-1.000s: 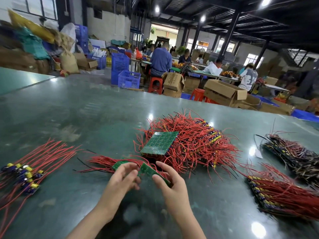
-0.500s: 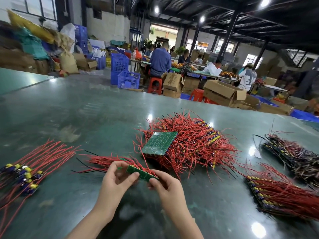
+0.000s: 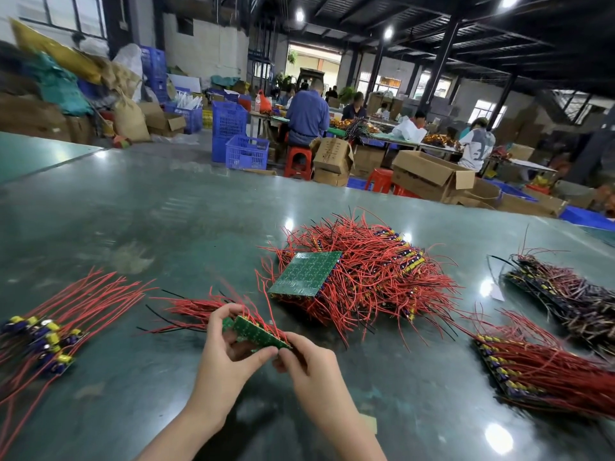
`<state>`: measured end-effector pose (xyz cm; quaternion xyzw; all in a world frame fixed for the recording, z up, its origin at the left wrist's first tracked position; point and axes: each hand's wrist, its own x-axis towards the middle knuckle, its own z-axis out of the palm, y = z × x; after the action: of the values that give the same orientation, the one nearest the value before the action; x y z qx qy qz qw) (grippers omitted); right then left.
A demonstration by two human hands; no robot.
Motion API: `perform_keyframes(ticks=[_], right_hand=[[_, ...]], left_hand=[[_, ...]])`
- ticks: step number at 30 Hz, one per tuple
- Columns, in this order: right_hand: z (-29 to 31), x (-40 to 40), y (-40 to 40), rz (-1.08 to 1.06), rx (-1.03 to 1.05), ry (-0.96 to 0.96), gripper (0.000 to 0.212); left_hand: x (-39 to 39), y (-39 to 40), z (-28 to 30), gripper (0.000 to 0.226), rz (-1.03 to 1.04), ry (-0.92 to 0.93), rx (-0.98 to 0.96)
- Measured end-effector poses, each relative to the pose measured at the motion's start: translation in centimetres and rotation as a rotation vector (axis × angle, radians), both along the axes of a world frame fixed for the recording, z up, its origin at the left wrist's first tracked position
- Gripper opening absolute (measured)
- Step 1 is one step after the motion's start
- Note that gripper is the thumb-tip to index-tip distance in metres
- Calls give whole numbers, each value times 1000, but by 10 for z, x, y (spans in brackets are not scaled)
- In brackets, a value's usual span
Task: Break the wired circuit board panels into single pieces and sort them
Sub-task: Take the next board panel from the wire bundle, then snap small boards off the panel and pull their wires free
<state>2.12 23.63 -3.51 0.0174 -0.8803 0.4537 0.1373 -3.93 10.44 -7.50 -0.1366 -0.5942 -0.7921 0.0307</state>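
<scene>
Both hands grip one green board strip (image 3: 258,334) just below the middle of the frame, above the table (image 3: 166,211): left hand (image 3: 226,344) pinching its upper-left end, right hand (image 3: 306,361) its lower-right end; best, I'd say, to pinch close either side of the score line and bend sharply, sparing the wires. The strip's long axis runs upper left to lower right; its red wires (image 3: 189,311) trail off left.
</scene>
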Motion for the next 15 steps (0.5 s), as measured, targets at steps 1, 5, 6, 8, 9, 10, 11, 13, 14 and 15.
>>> perform_keyframes(ticks=[1, 5, 6, 8, 9, 10, 11, 13, 14, 15], right_hand=[[-1, 0, 0, -1, 3, -3, 23], [-3, -1, 1, -30, 22, -2, 20], [-4, -2, 1, -38, 32, 0, 20], [-6, -2, -1, -58, 37, 3, 16], [-7, -2, -2, -73, 34, 11, 14], [-9, -2, -4, -88, 34, 24, 12], [-11, -2, -5, -103, 37, 38, 10], [-13, -3, -7, -131, 35, 57, 13], [-14, -3, -7, -141, 25, 62, 14], [-15, -3, -8, -151, 6, 69, 14]], left_hand=[[1, 0, 0, 71, -7, 13, -13], [1, 0, 1, 57, 25, 35, -31], [1, 1, 0, 57, 41, 38, -39], [0, 2, -2, 58, 65, 41, -52], [0, 2, -3, 59, 80, 42, -57], [0, 3, -4, 59, 103, 47, -63], [1, 2, -5, 60, 133, 58, -78], [2, 2, -7, 60, 190, 96, -129], [2, 3, -7, 59, 203, 110, -143], [2, 3, -7, 58, 206, 118, -142]])
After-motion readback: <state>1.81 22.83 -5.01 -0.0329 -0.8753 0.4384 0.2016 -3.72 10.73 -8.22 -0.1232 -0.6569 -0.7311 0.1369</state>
